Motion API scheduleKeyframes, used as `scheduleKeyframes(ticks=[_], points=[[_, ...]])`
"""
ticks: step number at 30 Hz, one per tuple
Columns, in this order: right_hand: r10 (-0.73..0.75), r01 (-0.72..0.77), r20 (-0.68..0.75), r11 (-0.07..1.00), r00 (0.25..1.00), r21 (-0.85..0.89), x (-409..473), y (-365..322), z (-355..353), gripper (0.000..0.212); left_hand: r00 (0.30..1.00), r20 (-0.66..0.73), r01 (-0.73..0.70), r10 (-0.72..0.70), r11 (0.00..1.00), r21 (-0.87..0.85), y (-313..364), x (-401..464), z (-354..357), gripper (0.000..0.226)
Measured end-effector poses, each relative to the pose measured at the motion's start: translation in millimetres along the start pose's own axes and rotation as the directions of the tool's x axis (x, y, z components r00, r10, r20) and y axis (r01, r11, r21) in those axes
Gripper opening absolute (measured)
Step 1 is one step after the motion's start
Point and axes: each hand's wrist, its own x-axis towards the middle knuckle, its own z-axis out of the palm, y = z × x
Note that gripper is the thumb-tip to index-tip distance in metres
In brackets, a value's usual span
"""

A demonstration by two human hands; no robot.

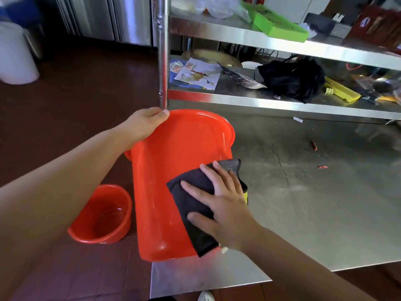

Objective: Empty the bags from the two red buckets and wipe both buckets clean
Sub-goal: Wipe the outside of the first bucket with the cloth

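A large red bucket [169, 174] lies tipped on its side at the left corner of a steel table [314, 192], its mouth facing away from me. My left hand [144, 123] grips its far rim. My right hand [219, 205] presses a dark grey cloth [195, 205] flat against the bucket's outer wall, fingers spread over the cloth. A second, smaller red bucket [102, 216] stands upright on the floor to the left, with nothing visible inside it.
A steel rack with an upright post [163, 51] rises behind the bucket. Its shelves hold papers [196, 73], a black bag [291, 79], a green tray [280, 27] and yellow items. Small red scraps [314, 145] lie on the table. A white bin [15, 55] stands far left on the brown floor.
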Motion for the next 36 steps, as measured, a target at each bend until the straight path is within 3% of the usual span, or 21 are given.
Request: scheduleKeyframes(ticks=[5, 9, 14, 21, 25, 27, 30, 36], points=[[0.168, -0.162, -0.085, 0.984, 0.982, 0.075, 86, 15, -11, 0.054, 1.000, 0.012, 0.017, -0.015, 0.972, -0.234, -7, -9, -6, 0.023], [0.356, -0.336, -0.170, 0.932, 0.919, 0.135, 120, 36, -21, 0.052, 0.998, 0.053, 0.058, -0.045, 0.958, -0.280, -12, -12, 2, 0.021], [0.273, -0.279, -0.124, 0.960, 0.954, -0.027, 94, 33, -20, 0.055, 0.995, 0.078, 0.078, -0.056, 0.949, -0.307, -18, -9, 9, 0.020], [0.110, -0.112, -0.047, 0.993, 0.993, -0.031, -19, 5, -8, 0.059, 0.999, 0.046, 0.023, -0.012, 0.964, -0.265, -25, -11, -2, 0.028], [0.078, -0.081, -0.061, 0.995, 0.995, -0.051, -59, -2, 3, 0.059, 0.999, -0.031, 0.032, -0.038, 0.984, -0.178, 9, 2, 3, 0.034], [0.087, -0.092, -0.073, 0.994, 0.994, -0.063, -57, -5, 3, 0.058, 0.997, 0.040, 0.068, -0.062, 0.982, -0.176, 29, 6, 13, 0.020], [0.135, -0.137, -0.060, 0.990, 0.989, -0.026, -43, -3, -2, 0.058, 0.984, 0.146, 0.105, -0.103, 0.994, -0.008, 42, 6, 25, 0.044], [0.185, -0.183, -0.090, 0.983, 0.979, 0.027, 19, 13, -9, 0.058, 0.987, 0.102, 0.138, -0.121, 0.975, -0.173, 35, 5, 23, 0.025]])
